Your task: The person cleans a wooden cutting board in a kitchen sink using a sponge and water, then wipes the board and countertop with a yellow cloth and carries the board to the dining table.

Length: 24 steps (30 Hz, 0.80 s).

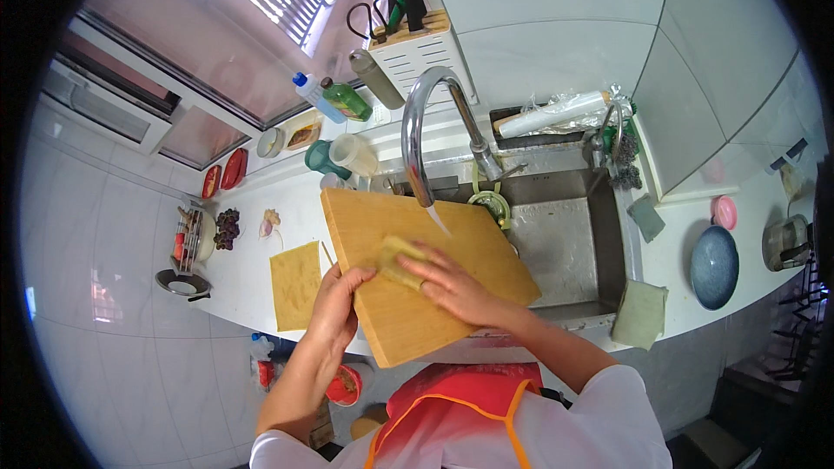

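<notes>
A wooden cutting board [456,234] is tilted over the left part of the stainless steel sink [554,247]. My left hand [339,303] grips the board by its left edge, thumb on the upper face. Pressed flat to that face is a yellowish cloth or sponge [399,263], blurred by motion, under the fingers of my right hand [449,283]. From the chrome faucet [417,143] above, a thin stream of water falls onto the board. A green strainer [492,205] sits in the sink beside the board's far edge.
Left of the board, a yellow cloth [294,286] lies on the white counter, with grapes [227,229] and garlic [268,224] beyond. Bottles [346,101] and a knife block [417,45] line the back. On the right are a folded cloth [640,314] and a blue bowl [715,267].
</notes>
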### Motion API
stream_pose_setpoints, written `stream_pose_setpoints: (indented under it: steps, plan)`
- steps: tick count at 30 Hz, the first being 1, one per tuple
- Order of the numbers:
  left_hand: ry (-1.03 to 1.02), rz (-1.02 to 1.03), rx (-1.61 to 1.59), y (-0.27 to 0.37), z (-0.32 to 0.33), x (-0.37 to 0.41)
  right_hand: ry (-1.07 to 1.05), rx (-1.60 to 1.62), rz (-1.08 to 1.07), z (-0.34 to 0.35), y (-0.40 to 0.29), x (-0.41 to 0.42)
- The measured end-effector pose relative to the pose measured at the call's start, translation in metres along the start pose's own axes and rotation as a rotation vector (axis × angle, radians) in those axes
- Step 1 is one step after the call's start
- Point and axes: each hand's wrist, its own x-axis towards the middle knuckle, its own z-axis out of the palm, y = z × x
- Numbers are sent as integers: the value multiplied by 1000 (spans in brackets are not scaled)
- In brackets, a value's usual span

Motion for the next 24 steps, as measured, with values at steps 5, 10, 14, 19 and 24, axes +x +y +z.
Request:
stream_pose_setpoints:
  steps: [5,10,14,19,24]
  plan:
    - [2,-26,0,5,4,-21,201,158,442,-6,166,-47]
    - [11,-55,56,-5,-5,-29,150,108,274,14,83,-4]
    - [10,-41,73,-6,-2,-27,165,-86,32,24,10,62]
    - [-9,9,56,-1,-1,-34,228,-78,181,5,19,114]
    - [48,98,50,0,-5,-43,373,-266,280,-14,125,59]
